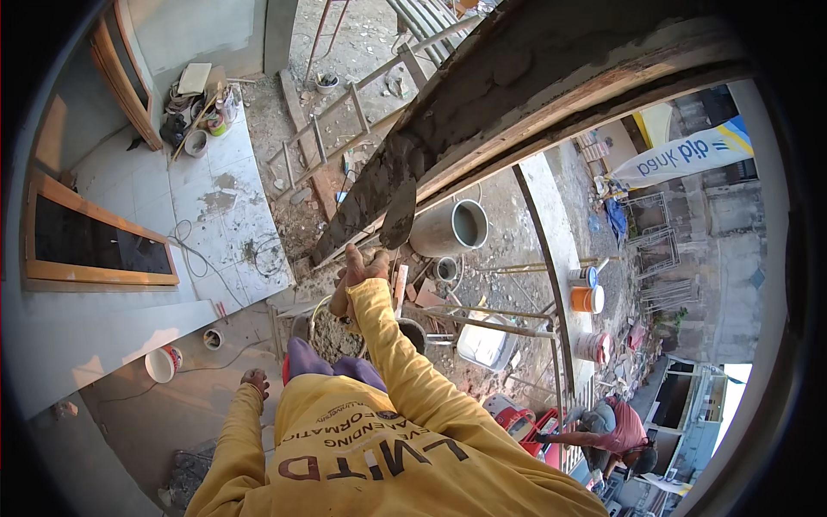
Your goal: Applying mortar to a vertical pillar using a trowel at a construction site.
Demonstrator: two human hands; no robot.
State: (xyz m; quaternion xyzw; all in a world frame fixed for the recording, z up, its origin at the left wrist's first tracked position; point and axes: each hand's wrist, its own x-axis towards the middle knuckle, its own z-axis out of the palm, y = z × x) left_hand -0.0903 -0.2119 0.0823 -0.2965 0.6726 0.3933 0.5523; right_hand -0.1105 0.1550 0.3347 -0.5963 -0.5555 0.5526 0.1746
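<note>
Trowel (399, 215): steel blade, stiff, wet grey mortar on it, so slippery and heavier toward the tip. Best held by the handle, which is where my right hand (355, 277) is, grip closed around it. The blade sits just above that hand, pressed against the mortared underside of the beam (517, 95). Left hand (255, 380) hangs low beside my hip, well apart from the trowel; can't tell whether it's open. Mortar bucket (332, 332) sits below, near my knees.
</note>
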